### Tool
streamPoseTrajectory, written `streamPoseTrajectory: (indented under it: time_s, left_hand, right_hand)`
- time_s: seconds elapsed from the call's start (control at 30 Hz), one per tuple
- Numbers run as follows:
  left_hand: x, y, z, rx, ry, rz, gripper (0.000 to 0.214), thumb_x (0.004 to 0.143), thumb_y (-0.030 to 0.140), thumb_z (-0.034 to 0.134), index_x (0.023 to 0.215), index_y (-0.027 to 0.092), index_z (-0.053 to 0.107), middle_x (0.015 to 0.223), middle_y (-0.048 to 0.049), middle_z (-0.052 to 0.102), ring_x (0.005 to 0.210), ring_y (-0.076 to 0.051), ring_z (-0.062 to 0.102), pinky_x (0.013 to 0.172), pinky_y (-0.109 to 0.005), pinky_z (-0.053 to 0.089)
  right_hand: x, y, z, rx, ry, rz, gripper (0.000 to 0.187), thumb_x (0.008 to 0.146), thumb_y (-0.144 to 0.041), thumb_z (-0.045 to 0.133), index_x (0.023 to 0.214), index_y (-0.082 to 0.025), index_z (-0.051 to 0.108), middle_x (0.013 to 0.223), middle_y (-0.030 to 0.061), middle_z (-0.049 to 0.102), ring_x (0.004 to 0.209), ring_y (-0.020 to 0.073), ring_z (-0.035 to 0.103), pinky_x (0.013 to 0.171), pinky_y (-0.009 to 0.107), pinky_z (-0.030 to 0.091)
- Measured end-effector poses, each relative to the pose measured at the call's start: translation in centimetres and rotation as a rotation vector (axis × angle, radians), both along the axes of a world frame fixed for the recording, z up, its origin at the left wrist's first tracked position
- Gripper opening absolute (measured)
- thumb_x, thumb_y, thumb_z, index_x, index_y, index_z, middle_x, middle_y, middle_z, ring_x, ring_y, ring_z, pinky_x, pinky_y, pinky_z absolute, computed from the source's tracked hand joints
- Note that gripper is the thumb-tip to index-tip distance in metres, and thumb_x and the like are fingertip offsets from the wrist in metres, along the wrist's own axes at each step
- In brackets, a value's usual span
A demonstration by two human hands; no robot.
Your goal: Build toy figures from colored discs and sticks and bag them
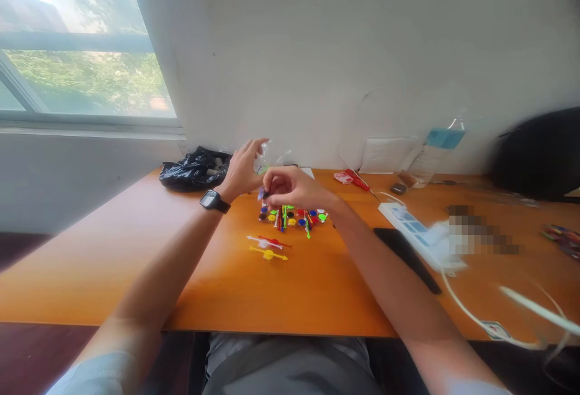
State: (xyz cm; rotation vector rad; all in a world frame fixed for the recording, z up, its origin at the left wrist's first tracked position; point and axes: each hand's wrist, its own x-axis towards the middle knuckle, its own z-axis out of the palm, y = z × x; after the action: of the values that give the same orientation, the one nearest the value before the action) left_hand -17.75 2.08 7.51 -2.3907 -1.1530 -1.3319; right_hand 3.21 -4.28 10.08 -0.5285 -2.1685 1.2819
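My right hand (296, 188) is closed in a pinch on a small dark piece (265, 195) with a pale purple edge, too small to name. Beside it, my left hand (244, 168) is raised with fingers apart and nothing visible in its grasp. Some clear plastic (272, 152) shows behind its fingertips. Under my right hand lie several coloured round discs (292, 221) and arrow-shaped plastic pieces, partly hidden. Nearer to me are a yellow arrow spinner (269, 255), a white arrow spinner (264, 243) and a red one (275, 241) on the table.
A black plastic bag (194, 169) lies at the back left of the wooden table (217, 292). On the right are a white power strip (410, 229) with cables, a dark flat object (405, 259), a red item (357, 180) and a clear bag with a blue top (446, 138).
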Motion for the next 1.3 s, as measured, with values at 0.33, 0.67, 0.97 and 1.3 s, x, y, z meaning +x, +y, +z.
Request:
streamPoseTrajectory:
  time_s: [0.33,0.67,0.97,1.3]
  left_hand:
    - [0.9,-0.8,-0.2,0.002,0.060,-0.072,0.069,0.088,0.049,0.071,0.148,0.025,0.048,0.111,-0.0061,0.063,0.092,-0.023,0.061,0.089,-0.039,0.049]
    - [2.5,-2.0,-0.1,0.011,0.121,-0.123,0.068,0.089,0.048,0.070,0.149,0.026,0.046,0.114,-0.0079,0.064,0.103,-0.027,0.063,0.091,-0.042,0.048]
    - [2.7,-2.1,-0.1,0.010,0.131,-0.132,0.069,0.088,0.049,0.070,0.149,0.026,0.045,0.114,-0.0080,0.064,0.103,-0.028,0.063,0.091,-0.044,0.048]
    - [3.1,-2.7,0.2,-0.013,0.111,-0.230,0.069,0.089,0.050,0.069,0.150,0.027,0.044,0.115,-0.0087,0.064,0.101,-0.027,0.062,0.090,-0.042,0.050]
  right_hand:
    - [4.5,1.8,3.4,0.281,0.335,-0.536,0.031,0.082,-0.046,0.083,0.091,-0.017,0.075,0.082,0.0039,0.073,0.070,0.0151,0.068,0.069,0.030,0.061]
    - [4.7,1.7,3.2,0.395,0.013,-0.511,0.020,0.087,-0.035,0.071,0.095,-0.016,0.076,0.076,0.0036,0.072,0.071,0.0164,0.067,0.068,0.028,0.054]
    - [5.4,-0.4,4.6,0.497,-0.048,-0.525,0.018,0.086,-0.022,0.065,0.093,-0.016,0.080,0.085,0.0058,0.077,0.078,0.0189,0.070,0.071,0.029,0.053]
    - [4.8,-0.2,4.5,0.764,-0.216,-0.720,0.017,0.091,-0.021,0.063,0.094,-0.019,0.080,0.080,0.0025,0.076,0.066,0.0148,0.060,0.066,0.028,0.040]
